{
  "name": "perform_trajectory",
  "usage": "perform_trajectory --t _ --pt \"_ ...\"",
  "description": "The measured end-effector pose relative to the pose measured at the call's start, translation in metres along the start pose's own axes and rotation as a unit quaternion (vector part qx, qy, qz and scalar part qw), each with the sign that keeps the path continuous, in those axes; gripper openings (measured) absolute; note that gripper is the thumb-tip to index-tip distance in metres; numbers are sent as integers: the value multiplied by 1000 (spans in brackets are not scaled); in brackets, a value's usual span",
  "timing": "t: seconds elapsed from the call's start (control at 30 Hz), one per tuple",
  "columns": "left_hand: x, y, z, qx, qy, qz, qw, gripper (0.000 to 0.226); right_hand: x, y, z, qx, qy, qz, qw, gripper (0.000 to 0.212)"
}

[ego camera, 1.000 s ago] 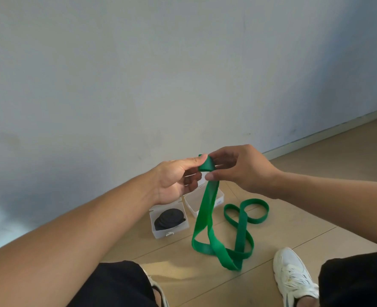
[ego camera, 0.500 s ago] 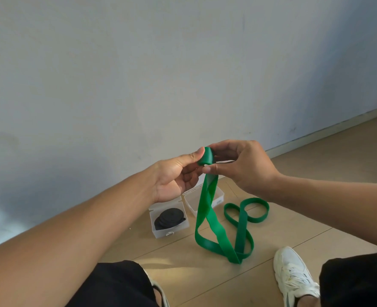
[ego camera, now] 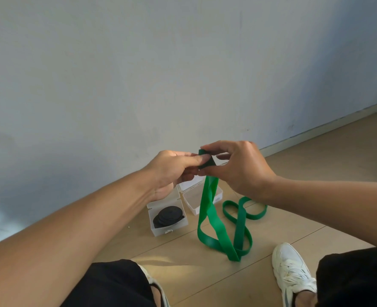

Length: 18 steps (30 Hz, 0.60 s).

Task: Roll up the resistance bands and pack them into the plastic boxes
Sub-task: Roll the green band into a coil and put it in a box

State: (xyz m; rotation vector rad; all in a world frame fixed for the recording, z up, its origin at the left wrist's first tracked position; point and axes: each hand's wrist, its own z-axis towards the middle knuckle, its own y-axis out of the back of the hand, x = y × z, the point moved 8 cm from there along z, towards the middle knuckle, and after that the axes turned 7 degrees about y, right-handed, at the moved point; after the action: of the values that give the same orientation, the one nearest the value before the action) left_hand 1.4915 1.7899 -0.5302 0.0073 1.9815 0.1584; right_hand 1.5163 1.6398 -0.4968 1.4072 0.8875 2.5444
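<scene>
Seemingly light, soft and rubbery, the green resistance band (ego camera: 209, 209) in the head view hangs from a small started roll pinched between the left hand (ego camera: 174, 169) and the right hand (ego camera: 238, 167), its loose loops trailing onto the floor (ego camera: 316, 173) by a white shoe (ego camera: 291, 271). It will likely spring open unless held at the roll itself, thumbs pressing the coil. Behind stand an open plastic box (ego camera: 218, 193) and a second box (ego camera: 161, 231) holding a rolled black band (ego camera: 168, 216).
</scene>
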Motion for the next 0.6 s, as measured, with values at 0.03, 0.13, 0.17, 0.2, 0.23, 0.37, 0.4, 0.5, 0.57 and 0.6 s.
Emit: perform_trajectory --t 0.03,0.13,0.17,0.2,0.23,0.37,0.4,0.5,0.57,0.6 --pt "0 -1 -1 11 2 -2 1000 20 1 -1 0 5 4 6 1000 52" --pt "-1 -4 -2 34 -3 -8 999 17 3 -2 0 18 21 8 1000 55" --pt "-2 -5 -2 39 -8 -10 999 19 4 -1 0 19 27 3 999 59" --pt "-2 -5 -1 41 -12 -11 999 20 6 -1 1 22 37 -11 999 67" --pt "-2 -5 -1 42 -14 -11 999 20 9 -1 1 27 52 -30 998 77" --pt "-6 -5 -3 18 -32 59 998 25 26 3 6 57 111 -106 986 95" --pt "-8 -7 -6 2 -40 99 994 29 30 3 6 69 128 -145 979 93" --pt "-11 -16 -12 -55 -55 213 974 54 33 -6 5 119 156 -257 946 92" --pt "-13 -17 -15 -100 -61 253 961 52 33 -14 6 142 170 -314 923 94" --pt "-15 -16 -14 -117 -62 269 954 50 33 -18 7 146 180 -335 913 94"
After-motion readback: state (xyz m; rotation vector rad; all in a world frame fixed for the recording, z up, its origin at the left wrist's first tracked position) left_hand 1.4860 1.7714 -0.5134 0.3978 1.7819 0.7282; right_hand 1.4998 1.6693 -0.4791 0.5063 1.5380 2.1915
